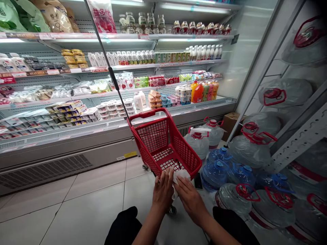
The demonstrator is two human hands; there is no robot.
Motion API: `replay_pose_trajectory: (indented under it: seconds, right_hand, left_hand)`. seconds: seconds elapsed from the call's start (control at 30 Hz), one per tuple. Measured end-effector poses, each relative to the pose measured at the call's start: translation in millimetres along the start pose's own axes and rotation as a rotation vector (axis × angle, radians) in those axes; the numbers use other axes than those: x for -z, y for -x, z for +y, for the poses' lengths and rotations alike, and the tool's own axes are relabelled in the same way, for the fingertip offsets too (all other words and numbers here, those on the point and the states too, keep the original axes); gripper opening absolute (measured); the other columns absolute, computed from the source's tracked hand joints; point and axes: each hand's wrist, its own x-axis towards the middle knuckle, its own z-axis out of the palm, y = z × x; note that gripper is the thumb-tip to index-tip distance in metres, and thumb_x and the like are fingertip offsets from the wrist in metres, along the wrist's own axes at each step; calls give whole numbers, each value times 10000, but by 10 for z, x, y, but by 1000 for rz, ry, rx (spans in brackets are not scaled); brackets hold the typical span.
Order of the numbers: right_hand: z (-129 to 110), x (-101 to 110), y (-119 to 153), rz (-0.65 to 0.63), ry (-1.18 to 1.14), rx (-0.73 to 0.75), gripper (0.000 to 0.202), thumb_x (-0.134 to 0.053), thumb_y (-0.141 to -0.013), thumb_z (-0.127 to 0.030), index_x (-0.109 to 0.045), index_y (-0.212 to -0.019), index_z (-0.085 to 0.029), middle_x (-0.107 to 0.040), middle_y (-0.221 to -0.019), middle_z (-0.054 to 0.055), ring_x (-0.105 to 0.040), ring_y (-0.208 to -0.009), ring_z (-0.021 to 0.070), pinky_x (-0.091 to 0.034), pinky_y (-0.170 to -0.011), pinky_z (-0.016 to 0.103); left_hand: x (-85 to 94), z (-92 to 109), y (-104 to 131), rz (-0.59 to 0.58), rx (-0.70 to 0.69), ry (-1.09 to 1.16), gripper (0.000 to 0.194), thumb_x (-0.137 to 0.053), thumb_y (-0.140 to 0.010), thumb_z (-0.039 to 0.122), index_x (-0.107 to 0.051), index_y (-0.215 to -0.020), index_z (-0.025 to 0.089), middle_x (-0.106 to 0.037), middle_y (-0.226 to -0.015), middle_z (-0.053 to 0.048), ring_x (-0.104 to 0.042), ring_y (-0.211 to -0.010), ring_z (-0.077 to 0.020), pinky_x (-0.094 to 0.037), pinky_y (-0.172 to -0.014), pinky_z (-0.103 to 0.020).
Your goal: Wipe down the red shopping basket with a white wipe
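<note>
Clock read from my hands, 12 = straight ahead. Red perforated plastic basket cart (182, 146) sits approx 11–12, near end right up against my fingers, long axis running approx 5 to 11, so it slants off to my L going away. Crumpled white cloth-like wad (182, 174) is on the cart's near rim, R part of that end, bunched btwn the hands, w/ a bit hanging below. My R hand (189, 196) is nearer the wad: palm down, fingers almost straight & close together, tips lying on it; can't tell if it's gripped or just pressed. My L hand (163, 191) is just beside, fingers long & slightly spread, tips over the near rim toward its L part; thumb side hidden, so can't tell whether it has hold of any wad too. Long black metal pull rod (114, 78) rises off the cart's far-L corner, approx 11. Flat dark phone-like slab (198, 181) approx 1–2 from R hand, next to the cart. Big clear-blue plastic water bottles (214, 173) approx 2, near R hand. Long grey-fronted dairy chiller (107, 149) crosses 10–12, past the cart.
</note>
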Motion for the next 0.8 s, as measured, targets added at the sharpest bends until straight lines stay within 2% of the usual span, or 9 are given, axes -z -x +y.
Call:
replay_pose_trajectory:
  seconds: [0.07, 0.17, 0.3, 0.4, 0.5, 0.6, 0.73, 0.8]
  right_hand:
    - [110, 41, 16, -41, -28, 24, 702, -389, -998, -51, -335, -1648, -311, -489, -1623, 34, -421, -1524, 224, -425, -1230, 485]
    - [567, 162, 57, -37, -47, -37, 653, -385, -1018, -84, -394, -1623, -330, -502, -1613, 43, -457, -1502, 230, -436, -1219, 492]
    - [1256, 373, 83, 121, -68, -215, 507, -382, -1073, -219, -511, -1554, -310, -590, -1538, 60, -513, -1461, 256, -462, -1189, 527]
    - [1549, 589, 28, 308, -34, -422, 452, -421, -1080, -345, -561, -1507, -292, -639, -1477, 77, -608, -1358, 279, -549, -1086, 491]
    - [1649, 811, -90, 394, 76, -518, 439, -462, -1059, -396, -604, -1459, -284, -673, -1411, 90, -669, -1241, 298, -609, -941, 436]
    - [1652, 925, -240, 308, 228, -451, 487, -418, -1047, -276, -558, -1512, -308, -699, -1347, 82, -693, -1163, 281, -614, -817, 367]
    - [1592, 827, -361, 160, 345, -377, 682, -407, -979, -126, -376, -1636, -305, -745, -1210, 85, -713, -1028, 274, -597, -715, 335]
    - [1550, 706, -332, 129, 291, -351, 682, -443, -942, -104, -441, -1602, -277, -751, -1214, 86, -710, -1034, 280, -609, -753, 354]
  left_hand:
    - [36, -56, 2, -9, -28, 22, 835, -527, -1007, 299, -67, -1698, 212, -489, -1628, -64, -470, -1458, -241, -258, -1200, -411]
    - [121, -206, -31, -23, -69, 75, 818, -532, -1029, 445, -110, -1697, 231, -495, -1623, -57, -482, -1454, -233, -219, -1245, -404]
    - [213, -450, -158, -90, -176, 69, 743, -522, -1034, 508, -212, -1681, 318, -401, -1684, -13, -391, -1534, -237, -180, -1295, -435]
    - [186, -586, -261, -118, -163, 63, 731, -565, -1017, 498, -264, -1665, 343, -314, -1726, -7, -304, -1582, -266, -198, -1304, -480]
    - [85, -615, -310, -139, -114, 82, 715, -593, -1004, 497, -321, -1646, 338, -301, -1731, -14, -253, -1602, -295, -224, -1299, -520]
    - [-3, -537, -309, -140, -82, 115, 715, -600, -997, 498, -340, -1638, 318, -282, -1739, -21, -196, -1617, -315, -224, -1297, -552]
    - [-23, -410, -301, -124, -63, 134, 743, -611, -985, 494, -329, -1643, 296, -259, -1746, -46, -155, -1626, -325, -199, -1298, -577]
    - [-9, -379, -304, -125, -64, 136, 738, -629, -973, 476, -351, -1632, 291, -255, -1747, -50, -149, -1627, -324, -184, -1303, -575]
